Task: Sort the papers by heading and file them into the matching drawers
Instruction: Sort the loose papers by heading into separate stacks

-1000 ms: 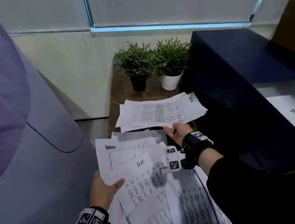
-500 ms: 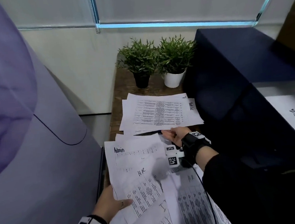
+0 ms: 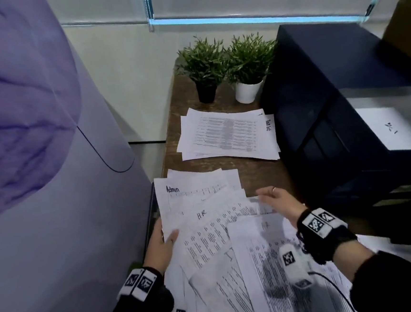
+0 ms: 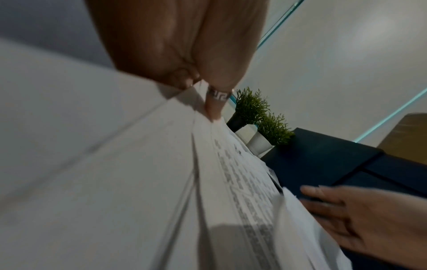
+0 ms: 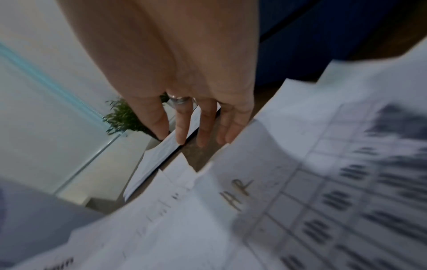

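My left hand (image 3: 163, 244) grips a fanned bundle of printed sheets (image 3: 232, 248) at its left edge, thumb on top. The top sheets carry the handwritten headings "Admin" (image 3: 172, 189) and "H.R" (image 3: 201, 214). In the left wrist view the fingers (image 4: 213, 107) pinch the sheet edges. My right hand (image 3: 272, 197) hovers at the fan's upper right edge with straight fingers (image 5: 182, 127) and holds nothing. A separate stack headed "Task list" (image 3: 227, 134) lies flat on the wooden table (image 3: 258, 173). A dark blue drawer cabinet (image 3: 330, 90) stands at the right.
Two potted plants (image 3: 204, 66) (image 3: 248, 62) stand at the table's back edge. An open drawer with a white sheet (image 3: 390, 127) shows at the far right. A large pale lilac surface (image 3: 40, 182) fills the left side, close to my left hand.
My right hand let go of the "Task list" stack, which now lies flat on the table, and drew back to the fan. My left hand still holds the fan.
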{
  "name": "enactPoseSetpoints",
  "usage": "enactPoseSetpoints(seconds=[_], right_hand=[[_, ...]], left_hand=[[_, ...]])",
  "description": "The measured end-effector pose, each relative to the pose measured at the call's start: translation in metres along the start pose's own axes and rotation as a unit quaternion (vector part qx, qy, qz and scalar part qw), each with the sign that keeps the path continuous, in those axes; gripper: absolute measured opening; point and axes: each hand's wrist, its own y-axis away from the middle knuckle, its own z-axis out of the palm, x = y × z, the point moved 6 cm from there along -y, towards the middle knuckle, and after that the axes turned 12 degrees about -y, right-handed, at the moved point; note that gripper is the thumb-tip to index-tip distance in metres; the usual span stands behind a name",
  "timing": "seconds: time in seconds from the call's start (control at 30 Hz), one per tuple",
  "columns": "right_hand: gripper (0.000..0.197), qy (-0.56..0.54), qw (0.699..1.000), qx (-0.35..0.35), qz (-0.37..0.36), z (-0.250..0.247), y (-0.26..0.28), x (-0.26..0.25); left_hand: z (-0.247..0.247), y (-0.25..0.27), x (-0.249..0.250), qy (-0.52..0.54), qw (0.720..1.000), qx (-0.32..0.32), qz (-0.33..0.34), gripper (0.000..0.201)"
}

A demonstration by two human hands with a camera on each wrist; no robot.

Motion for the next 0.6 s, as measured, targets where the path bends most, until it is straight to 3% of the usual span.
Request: enactPoseSetpoints(seconds=[0.1, 0.2, 0.3, 0.37, 0.47, 0.6], right_hand=[[0.016, 0.124, 0.99, -0.005, -0.061, 0.001, 0.028, 0.012], [0.025, 0.27, 0.948, -0.031, -0.167, 0.02, 0.046, -0.002], [0.053, 0.281, 0.925, -0.079, -0.243, 0.051, 0.054, -0.02], [0.069, 0.281, 0.917, -0.066, -0.274, 0.063, 0.054, -0.031], [0.089, 0.262, 0.904, -0.031, -0.336, 0.072, 0.058, -0.045], [0.093, 0.301, 0.861, 0.027, -0.409, 0.078, 0.063, -0.06]], left_hand=[[0.002, 0.004, 0.004, 0.027, 0.999, 0.019, 0.012, 0.018], [0.003, 0.01, 0.007, 0.058, 0.998, -0.006, 0.021, 0.02], [0.002, 0.011, 0.008, 0.064, 0.997, -0.043, 0.026, 0.049], [0.003, 0.012, 0.011, 0.059, 0.996, -0.064, 0.032, 0.057], [0.006, 0.016, 0.019, 0.054, 0.992, -0.101, 0.052, 0.05], [0.007, 0.018, 0.021, 0.053, 0.989, -0.132, 0.041, 0.026]])
